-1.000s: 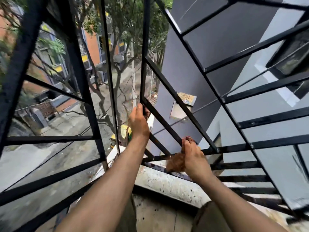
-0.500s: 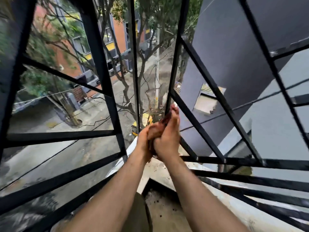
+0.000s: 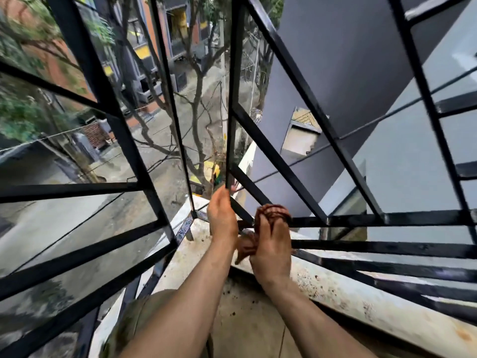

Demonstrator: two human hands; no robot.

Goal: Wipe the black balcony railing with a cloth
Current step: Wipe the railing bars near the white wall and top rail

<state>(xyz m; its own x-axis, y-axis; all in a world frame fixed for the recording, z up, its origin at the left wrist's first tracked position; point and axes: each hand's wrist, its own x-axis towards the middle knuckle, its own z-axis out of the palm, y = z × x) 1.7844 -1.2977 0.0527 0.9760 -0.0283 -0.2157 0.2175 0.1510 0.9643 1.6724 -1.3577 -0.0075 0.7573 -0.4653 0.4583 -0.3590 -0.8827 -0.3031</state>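
Right grip (image 3: 271,249) clutches cloth (image 3: 273,211) on railing (image 3: 387,219) | left grip (image 3: 222,218) holds railing

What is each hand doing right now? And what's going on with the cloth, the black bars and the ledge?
railing, black metal bars, fixed in place.
cloth, brown, bunched up over a level bar of the railing.
left hand, holds the upright corner bar.
right hand, grips the cloth against the bar.
ledge, pale, speckled with dirt.
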